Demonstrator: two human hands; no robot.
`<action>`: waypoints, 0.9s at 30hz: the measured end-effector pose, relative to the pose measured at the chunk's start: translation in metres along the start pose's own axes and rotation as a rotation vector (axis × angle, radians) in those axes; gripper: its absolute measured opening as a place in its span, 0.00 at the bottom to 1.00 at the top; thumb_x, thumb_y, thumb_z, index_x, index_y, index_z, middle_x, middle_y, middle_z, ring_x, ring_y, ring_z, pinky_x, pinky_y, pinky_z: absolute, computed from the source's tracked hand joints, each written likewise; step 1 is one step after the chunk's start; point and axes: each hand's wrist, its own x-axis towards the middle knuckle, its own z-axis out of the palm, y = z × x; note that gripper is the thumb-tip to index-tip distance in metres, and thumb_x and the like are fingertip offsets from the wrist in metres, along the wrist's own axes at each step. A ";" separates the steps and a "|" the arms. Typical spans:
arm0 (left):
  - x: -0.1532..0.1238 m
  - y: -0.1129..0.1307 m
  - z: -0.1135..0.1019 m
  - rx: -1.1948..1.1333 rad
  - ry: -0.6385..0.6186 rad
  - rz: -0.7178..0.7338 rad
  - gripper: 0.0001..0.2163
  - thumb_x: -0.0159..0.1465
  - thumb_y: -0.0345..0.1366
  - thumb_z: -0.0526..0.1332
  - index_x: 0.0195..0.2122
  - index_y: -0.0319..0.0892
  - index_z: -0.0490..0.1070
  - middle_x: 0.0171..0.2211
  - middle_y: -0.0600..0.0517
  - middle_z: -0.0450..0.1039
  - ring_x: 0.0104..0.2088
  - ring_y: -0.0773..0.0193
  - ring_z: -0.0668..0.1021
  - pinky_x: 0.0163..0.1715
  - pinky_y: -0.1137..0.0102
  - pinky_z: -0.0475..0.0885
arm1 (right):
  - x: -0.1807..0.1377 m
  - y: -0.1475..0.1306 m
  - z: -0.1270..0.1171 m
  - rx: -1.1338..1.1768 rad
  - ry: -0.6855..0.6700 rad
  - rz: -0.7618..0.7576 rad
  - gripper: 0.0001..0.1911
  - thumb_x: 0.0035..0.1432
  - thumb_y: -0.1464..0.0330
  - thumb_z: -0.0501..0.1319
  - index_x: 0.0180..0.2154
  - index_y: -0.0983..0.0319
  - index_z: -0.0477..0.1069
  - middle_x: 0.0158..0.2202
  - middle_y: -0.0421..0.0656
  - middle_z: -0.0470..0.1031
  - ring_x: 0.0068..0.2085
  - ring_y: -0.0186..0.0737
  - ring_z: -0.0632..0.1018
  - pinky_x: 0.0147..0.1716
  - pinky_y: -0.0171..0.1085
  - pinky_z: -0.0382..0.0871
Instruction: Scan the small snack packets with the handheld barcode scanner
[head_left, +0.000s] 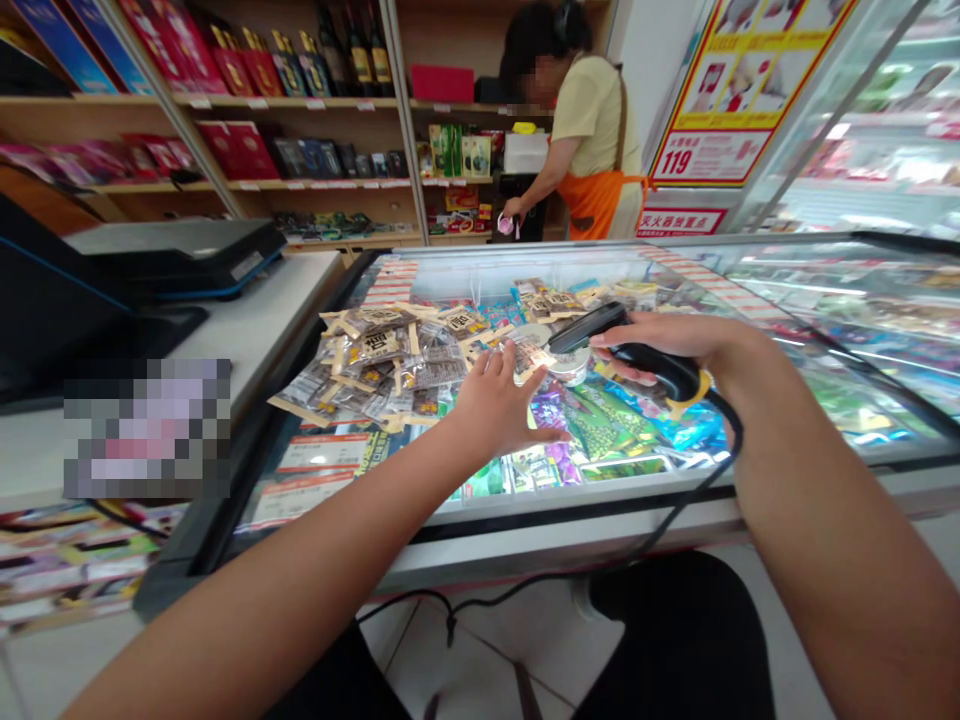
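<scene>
My right hand (pixel 667 335) grips a black corded barcode scanner (pixel 664 370) with a yellow ring at the base of its handle. The scanner's head points left, above round, pale-lidded tubs (pixel 570 367). My left hand (pixel 499 405) is stretched out with fingers spread, just in front of the tubs; whether its fingertips touch them I cannot tell. Left of it lies a heap of small clear snack packets (pixel 375 350) with beige edges and dark contents. All of these rest on the glass top of a display freezer (pixel 420 505), with colourful bags (pixel 615 425) visible beneath the glass.
The scanner's black cord (pixel 705 500) hangs over the freezer's front edge to the floor. At left, a white counter (pixel 247 310) carries a flat black scale (pixel 180 255) and a dark screen. Behind the freezer, a person (pixel 596 130) in an orange apron stands by stocked shelves (pixel 292 100).
</scene>
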 end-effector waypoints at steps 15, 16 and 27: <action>0.006 0.010 0.002 -0.020 -0.004 -0.082 0.52 0.55 0.75 0.45 0.73 0.42 0.51 0.72 0.37 0.49 0.71 0.33 0.52 0.67 0.48 0.47 | -0.001 0.005 -0.015 -0.109 -0.050 -0.065 0.26 0.59 0.49 0.63 0.21 0.62 0.69 0.17 0.47 0.69 0.19 0.38 0.69 0.17 0.38 0.64; 0.005 0.009 0.003 -0.021 -0.001 -0.082 0.52 0.55 0.75 0.45 0.73 0.42 0.52 0.72 0.37 0.50 0.71 0.33 0.52 0.67 0.48 0.47 | -0.001 0.006 -0.015 -0.110 -0.045 -0.067 0.26 0.59 0.49 0.63 0.21 0.62 0.69 0.17 0.48 0.69 0.19 0.38 0.69 0.17 0.38 0.63; 0.014 0.000 -0.010 0.066 0.307 -0.119 0.37 0.65 0.64 0.48 0.50 0.31 0.76 0.54 0.32 0.73 0.60 0.38 0.69 0.64 0.51 0.54 | 0.016 0.005 -0.020 0.368 0.366 -0.112 0.15 0.56 0.58 0.66 0.33 0.60 0.66 0.22 0.40 0.70 0.16 0.32 0.66 0.13 0.33 0.58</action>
